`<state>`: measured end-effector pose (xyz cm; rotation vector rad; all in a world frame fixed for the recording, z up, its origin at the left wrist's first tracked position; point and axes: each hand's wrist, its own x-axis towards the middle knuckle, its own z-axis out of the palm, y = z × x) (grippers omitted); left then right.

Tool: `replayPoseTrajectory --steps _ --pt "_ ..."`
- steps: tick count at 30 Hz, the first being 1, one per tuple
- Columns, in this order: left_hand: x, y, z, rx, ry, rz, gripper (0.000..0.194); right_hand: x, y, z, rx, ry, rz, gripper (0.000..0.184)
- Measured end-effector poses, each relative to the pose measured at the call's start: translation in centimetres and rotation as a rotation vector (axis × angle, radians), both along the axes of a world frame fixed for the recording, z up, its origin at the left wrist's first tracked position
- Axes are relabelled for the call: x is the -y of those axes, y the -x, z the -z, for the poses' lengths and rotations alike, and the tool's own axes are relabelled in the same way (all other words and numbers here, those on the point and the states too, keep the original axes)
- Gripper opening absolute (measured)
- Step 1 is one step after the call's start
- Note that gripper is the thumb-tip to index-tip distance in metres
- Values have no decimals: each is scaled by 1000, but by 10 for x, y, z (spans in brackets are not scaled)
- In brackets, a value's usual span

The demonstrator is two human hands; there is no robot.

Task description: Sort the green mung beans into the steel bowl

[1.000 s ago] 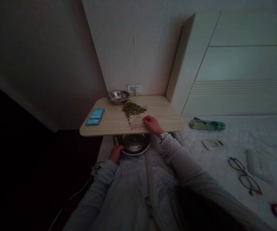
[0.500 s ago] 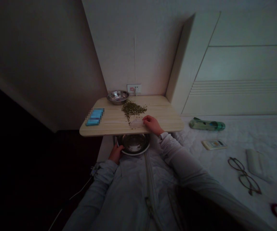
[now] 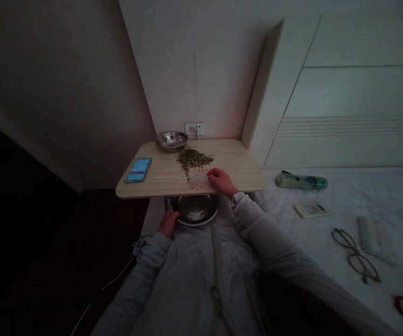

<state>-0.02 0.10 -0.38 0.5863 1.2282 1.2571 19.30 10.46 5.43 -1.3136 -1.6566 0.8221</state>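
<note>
My left hand (image 3: 169, 224) grips the left rim of a metal basin (image 3: 196, 215) just below the front edge of the small wooden table (image 3: 236, 156). Some small dark bits lie inside the basin. Over the table's front part, my right hand (image 3: 223, 181) pinches a thin, see-through piece (image 3: 199, 180) that looks like plastic; its exact kind is unclear. Just beyond it spreads a heap of small green-brown grains (image 3: 192, 158), with a few strays toward the front edge. A shiny metal bowl (image 3: 172, 142) stands at the back left of the table.
A phone with a blurred-out blue screen (image 3: 138, 170) lies on the table's left side. On the bed (image 3: 274, 214) at right are a green bottle-like item (image 3: 301, 181), another phone (image 3: 312, 210), glasses (image 3: 356, 255) and a pale case (image 3: 375, 239). A wall socket (image 3: 194, 129) sits behind the table.
</note>
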Motion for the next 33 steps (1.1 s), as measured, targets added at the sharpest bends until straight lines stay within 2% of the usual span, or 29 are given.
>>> replayPoseTrajectory --steps 11,33 --pt "2 -3 -6 -30 10 -14 42 1 0 -2 -14 10 -12 16" --pt "1 -1 -2 -18 -12 4 39 2 0 -2 -41 28 -34 16"
